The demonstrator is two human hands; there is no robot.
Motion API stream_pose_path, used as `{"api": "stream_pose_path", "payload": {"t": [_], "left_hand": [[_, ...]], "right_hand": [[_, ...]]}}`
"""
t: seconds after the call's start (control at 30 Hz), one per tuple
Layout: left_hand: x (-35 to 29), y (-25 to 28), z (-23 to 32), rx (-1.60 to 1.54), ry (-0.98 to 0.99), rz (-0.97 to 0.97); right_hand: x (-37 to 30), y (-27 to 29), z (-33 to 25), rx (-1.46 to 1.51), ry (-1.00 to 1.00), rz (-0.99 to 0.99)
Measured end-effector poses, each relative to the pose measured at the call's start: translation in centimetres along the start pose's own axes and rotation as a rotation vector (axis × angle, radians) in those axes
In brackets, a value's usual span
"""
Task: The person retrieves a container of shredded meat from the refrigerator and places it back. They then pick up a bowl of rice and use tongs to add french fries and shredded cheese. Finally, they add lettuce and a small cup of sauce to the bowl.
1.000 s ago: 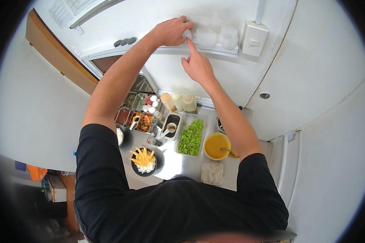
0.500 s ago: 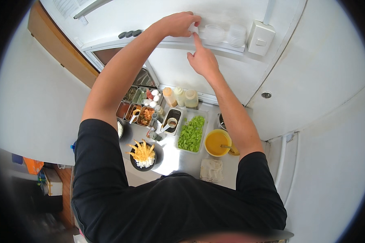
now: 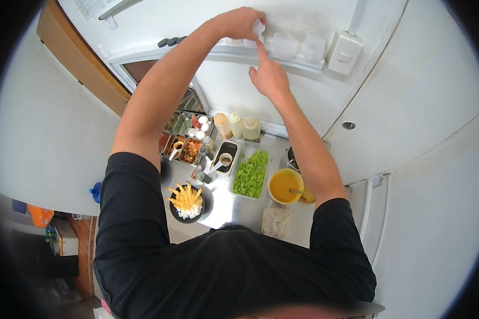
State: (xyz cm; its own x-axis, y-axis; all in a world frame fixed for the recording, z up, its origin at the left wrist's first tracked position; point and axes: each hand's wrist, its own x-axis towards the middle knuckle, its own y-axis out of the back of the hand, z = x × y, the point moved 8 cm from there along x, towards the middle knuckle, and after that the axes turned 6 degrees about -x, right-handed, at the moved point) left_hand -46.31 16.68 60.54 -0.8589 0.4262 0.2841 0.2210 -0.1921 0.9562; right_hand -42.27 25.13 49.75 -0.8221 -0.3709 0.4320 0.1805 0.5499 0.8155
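Observation:
Up at the wall shelf (image 3: 303,65), my left hand (image 3: 242,24) is closed on a small translucent plastic cup (image 3: 258,26), its fingers partly hidden behind it. Just below, my right hand (image 3: 271,78) points upward with its index finger stretched out and thumb apart. That fingertip is at the shelf's edge, close under the held cup; whether it touches a cup there I cannot tell. Along the shelf beside my hands stand stacked clear plastic cups or lids (image 3: 286,45) and another stack (image 3: 313,49).
On the steel counter below are a bowl of rice topped with fried pieces (image 3: 187,202), a tub of chopped lettuce (image 3: 251,174), a bowl of yellow liquid (image 3: 286,186), squeeze bottles (image 3: 236,126), ingredient trays (image 3: 191,151) and a folded cloth (image 3: 276,222). A switch box (image 3: 345,52) sits right of the shelf.
My left hand has risen slightly, and the small cup in it now sits higher and more tilted. My right hand has shifted a little to the right, its index finger still stretched out.

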Motion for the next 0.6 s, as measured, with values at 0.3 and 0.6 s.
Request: {"api": "stream_pose_path", "payload": {"t": [0.3, 0.6], "left_hand": [[-21.6, 2.1, -1.1, -0.97, 0.102, 0.29], [-51.7, -10.8, -0.7, -1.273, 0.751, 0.602]], "right_hand": [[-9.3, -13.4, 3.6, 0.388, -0.075, -0.244], [-31.8, -36.0, -0.8, 1.075, -1.145, -0.922]]}}
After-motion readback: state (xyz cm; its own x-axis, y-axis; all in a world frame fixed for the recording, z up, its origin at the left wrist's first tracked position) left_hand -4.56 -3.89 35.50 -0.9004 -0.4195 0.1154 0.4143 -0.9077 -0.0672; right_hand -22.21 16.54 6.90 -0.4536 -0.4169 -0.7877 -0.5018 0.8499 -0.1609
